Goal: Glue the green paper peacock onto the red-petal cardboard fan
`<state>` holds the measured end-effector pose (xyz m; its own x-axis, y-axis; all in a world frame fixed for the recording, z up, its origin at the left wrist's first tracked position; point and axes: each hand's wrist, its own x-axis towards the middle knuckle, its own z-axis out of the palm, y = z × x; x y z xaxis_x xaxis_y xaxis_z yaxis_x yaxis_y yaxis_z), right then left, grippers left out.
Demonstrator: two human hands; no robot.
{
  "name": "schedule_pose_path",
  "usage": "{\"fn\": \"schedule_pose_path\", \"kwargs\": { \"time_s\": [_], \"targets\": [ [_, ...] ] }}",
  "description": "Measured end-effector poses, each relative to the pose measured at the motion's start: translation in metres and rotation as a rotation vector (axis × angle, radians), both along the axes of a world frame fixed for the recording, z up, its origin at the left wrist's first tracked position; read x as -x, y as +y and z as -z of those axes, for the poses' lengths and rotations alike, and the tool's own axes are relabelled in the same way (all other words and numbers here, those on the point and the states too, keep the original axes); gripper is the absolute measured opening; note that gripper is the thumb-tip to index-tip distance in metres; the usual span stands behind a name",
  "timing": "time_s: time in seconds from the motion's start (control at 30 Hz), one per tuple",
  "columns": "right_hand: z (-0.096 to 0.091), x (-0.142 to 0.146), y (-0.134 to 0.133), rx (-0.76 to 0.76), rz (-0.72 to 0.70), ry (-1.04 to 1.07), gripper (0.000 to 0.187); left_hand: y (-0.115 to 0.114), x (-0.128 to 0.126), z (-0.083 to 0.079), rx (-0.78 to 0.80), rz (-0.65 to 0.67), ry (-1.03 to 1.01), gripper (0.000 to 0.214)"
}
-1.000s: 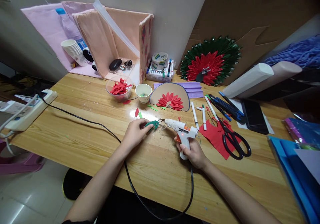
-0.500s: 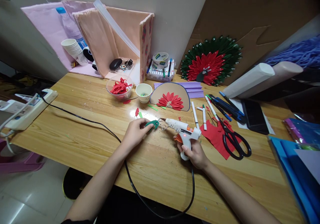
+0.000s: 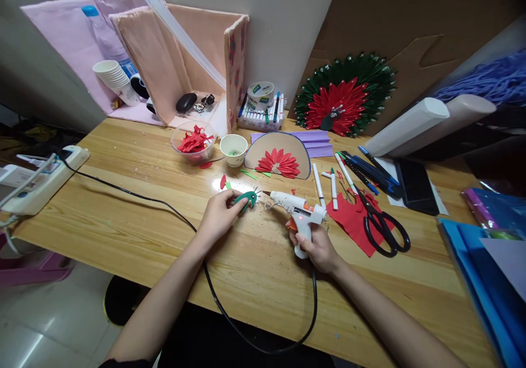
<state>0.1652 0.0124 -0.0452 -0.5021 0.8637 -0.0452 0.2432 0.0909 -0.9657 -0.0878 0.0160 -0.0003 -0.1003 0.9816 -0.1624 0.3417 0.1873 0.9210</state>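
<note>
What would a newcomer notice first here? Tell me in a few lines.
At the middle of the wooden table, the left hand pinches a small green piece while the right hand grips a white glue gun, nozzle pointed at it. Behind, at the back right, a big red and green fan decoration leans on brown cardboard; black scissors lie on red paper right of the gun.

The left hand [image 3: 219,217] lay palm down, fingertips pinched together; the right hand [image 3: 317,247] was curled in a tight grip, both forearms reaching in from the near side.
</note>
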Motion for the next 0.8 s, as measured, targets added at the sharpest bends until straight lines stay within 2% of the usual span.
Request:
{"fn": "schedule_pose_path", "kwargs": {
  "time_s": [0.2,0.8],
  "targets": [
    [-0.0025,0.0001,0.0007,0.015,-0.051,0.022,0.029,0.0005,0.0003,0.0013,-0.008,0.004,0.001,0.023],
    [-0.0046,0.0014,0.0008,-0.020,-0.064,0.003,0.022,-0.0003,-0.0010,-0.0021,0.000,0.006,-0.020,0.021]
  ]
}}
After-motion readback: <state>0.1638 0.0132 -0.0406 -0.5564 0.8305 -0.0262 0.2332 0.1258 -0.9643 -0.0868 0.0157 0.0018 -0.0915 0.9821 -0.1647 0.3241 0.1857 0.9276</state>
